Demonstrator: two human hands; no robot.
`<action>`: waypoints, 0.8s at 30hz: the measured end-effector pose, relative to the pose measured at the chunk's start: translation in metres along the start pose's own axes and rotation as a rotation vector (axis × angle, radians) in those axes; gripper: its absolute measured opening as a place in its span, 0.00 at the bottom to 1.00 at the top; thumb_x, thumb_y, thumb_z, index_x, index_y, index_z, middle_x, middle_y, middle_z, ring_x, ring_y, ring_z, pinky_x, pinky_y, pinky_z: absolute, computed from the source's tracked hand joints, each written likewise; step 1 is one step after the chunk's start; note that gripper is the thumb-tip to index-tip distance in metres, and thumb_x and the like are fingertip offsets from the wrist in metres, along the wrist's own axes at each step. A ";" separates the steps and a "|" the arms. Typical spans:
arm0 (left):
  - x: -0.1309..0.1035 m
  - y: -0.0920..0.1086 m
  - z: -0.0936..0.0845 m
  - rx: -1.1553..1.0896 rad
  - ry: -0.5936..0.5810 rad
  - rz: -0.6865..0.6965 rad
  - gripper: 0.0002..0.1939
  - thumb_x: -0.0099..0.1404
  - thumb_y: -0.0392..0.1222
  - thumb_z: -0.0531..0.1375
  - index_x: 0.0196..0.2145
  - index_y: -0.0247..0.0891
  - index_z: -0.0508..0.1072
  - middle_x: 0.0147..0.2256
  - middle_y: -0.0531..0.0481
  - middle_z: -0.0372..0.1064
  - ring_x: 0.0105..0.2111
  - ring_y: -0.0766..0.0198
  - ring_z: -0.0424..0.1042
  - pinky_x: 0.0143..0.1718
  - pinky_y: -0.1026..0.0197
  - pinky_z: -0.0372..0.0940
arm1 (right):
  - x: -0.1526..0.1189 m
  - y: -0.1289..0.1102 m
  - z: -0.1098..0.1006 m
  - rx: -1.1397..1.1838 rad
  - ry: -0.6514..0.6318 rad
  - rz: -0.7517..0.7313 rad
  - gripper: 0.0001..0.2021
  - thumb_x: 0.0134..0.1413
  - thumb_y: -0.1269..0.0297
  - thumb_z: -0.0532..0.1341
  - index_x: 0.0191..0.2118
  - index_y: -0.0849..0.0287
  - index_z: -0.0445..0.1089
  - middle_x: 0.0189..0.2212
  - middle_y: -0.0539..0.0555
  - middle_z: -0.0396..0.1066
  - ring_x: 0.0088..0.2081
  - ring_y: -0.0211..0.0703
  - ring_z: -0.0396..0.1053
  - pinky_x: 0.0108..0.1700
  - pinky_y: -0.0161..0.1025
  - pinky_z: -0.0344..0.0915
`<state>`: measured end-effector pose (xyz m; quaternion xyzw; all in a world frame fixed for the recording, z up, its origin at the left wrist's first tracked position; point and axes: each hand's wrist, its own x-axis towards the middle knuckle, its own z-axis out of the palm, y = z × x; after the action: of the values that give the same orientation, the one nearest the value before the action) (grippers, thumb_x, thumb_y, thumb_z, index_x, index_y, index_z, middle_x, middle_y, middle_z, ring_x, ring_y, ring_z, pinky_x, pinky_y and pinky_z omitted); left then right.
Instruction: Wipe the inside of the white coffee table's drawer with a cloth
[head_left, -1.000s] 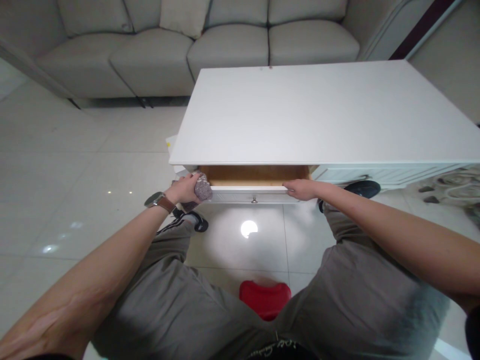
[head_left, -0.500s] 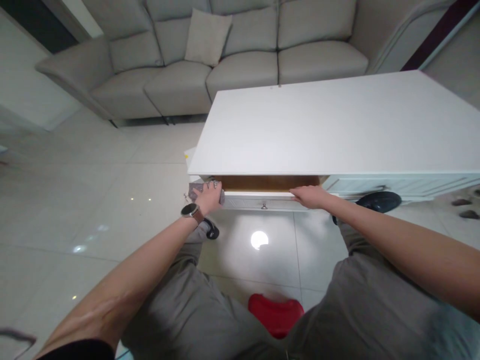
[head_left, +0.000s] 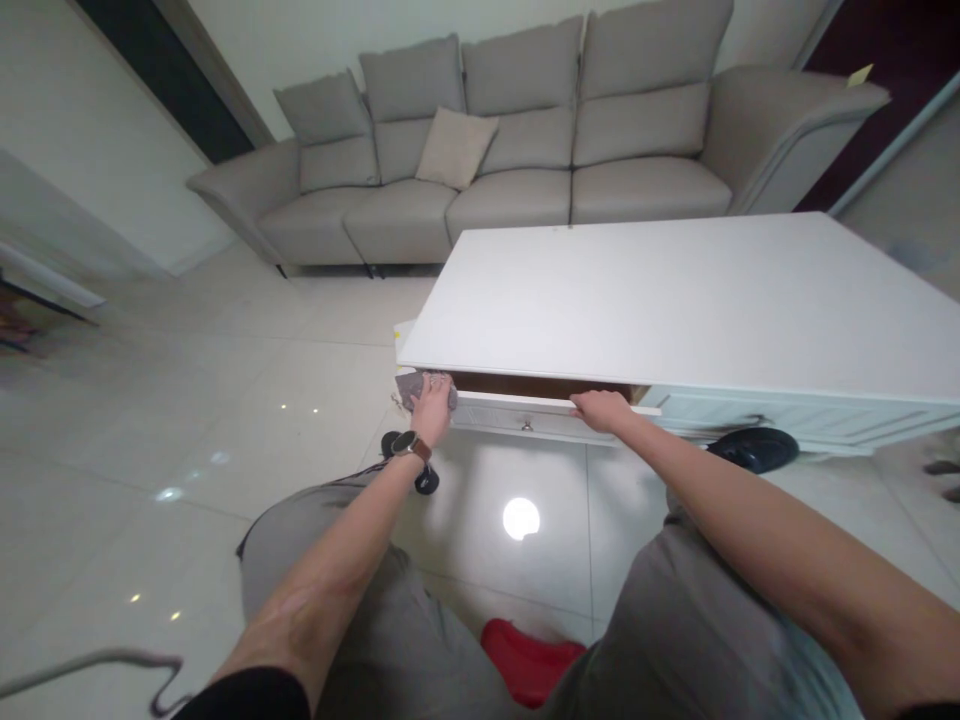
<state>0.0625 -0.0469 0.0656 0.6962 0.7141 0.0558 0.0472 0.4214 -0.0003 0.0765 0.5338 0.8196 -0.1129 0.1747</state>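
A drawer (head_left: pixel 495 413) with a small metal knob stands partly pulled out of the white coffee table (head_left: pixel 645 300). My left hand (head_left: pixel 433 402), with a watch on its wrist, presses a crumpled grey cloth (head_left: pixel 409 388) against the left end of the drawer front. Over the top edge of that front, towards its right end, my right hand (head_left: pixel 602 411) has its fingers curled. Part of the dark drawer inside shows between the tabletop and the front.
Behind the table runs a long grey sofa (head_left: pixel 517 195) with a beige cushion (head_left: pixel 456 148). A red stool (head_left: pixel 529 665) is on the tiled floor between my legs. My dark shoe (head_left: pixel 754 450) is by the table's right-hand front panel.
The drawer has slid inward, so its opening is narrower. Both hands stay at its front. My view has tilted up, showing more of the sofa.
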 end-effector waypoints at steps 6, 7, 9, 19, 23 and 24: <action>-0.039 0.016 0.021 -0.135 0.040 0.020 0.48 0.58 0.25 0.52 0.74 0.42 0.44 0.74 0.42 0.40 0.74 0.45 0.30 0.67 0.32 0.52 | 0.005 -0.004 0.000 0.021 -0.027 -0.044 0.21 0.69 0.54 0.50 0.59 0.55 0.68 0.55 0.67 0.73 0.52 0.62 0.73 0.47 0.54 0.69; -0.043 0.022 0.024 -0.134 0.034 0.026 0.47 0.59 0.26 0.52 0.74 0.43 0.46 0.74 0.42 0.38 0.74 0.43 0.29 0.66 0.31 0.52 | 0.006 -0.004 -0.001 0.024 -0.033 -0.049 0.21 0.69 0.53 0.50 0.60 0.56 0.67 0.55 0.67 0.73 0.53 0.62 0.73 0.48 0.54 0.69; -0.047 0.036 0.029 -0.128 0.020 0.021 0.43 0.61 0.32 0.57 0.72 0.44 0.51 0.74 0.40 0.34 0.73 0.36 0.28 0.65 0.28 0.51 | 0.007 -0.006 -0.003 0.026 -0.045 -0.055 0.21 0.69 0.53 0.50 0.60 0.56 0.67 0.55 0.68 0.72 0.53 0.63 0.73 0.48 0.55 0.68; -0.008 0.056 0.021 -0.247 0.258 -0.299 0.46 0.57 0.41 0.62 0.69 0.29 0.49 0.68 0.27 0.50 0.69 0.39 0.48 0.67 0.39 0.51 | 0.010 -0.007 -0.001 0.057 -0.055 -0.067 0.19 0.70 0.54 0.49 0.58 0.55 0.67 0.55 0.66 0.72 0.53 0.60 0.72 0.48 0.51 0.67; 0.005 0.038 0.033 -0.235 0.247 -0.453 0.48 0.54 0.37 0.62 0.69 0.29 0.48 0.71 0.27 0.36 0.71 0.31 0.33 0.67 0.33 0.44 | 0.010 -0.007 0.002 0.072 -0.050 -0.062 0.18 0.71 0.54 0.48 0.56 0.55 0.67 0.54 0.64 0.73 0.52 0.57 0.73 0.48 0.48 0.66; 0.007 0.033 0.036 -0.246 0.260 -0.460 0.47 0.53 0.37 0.62 0.68 0.30 0.49 0.70 0.27 0.37 0.71 0.32 0.33 0.68 0.33 0.40 | 0.010 -0.006 0.002 0.074 -0.048 -0.063 0.18 0.71 0.54 0.48 0.56 0.54 0.67 0.54 0.64 0.73 0.52 0.56 0.73 0.48 0.47 0.66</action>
<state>0.1000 -0.0389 0.0349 0.4920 0.8412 0.2184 0.0506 0.4121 0.0049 0.0703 0.5108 0.8270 -0.1614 0.1708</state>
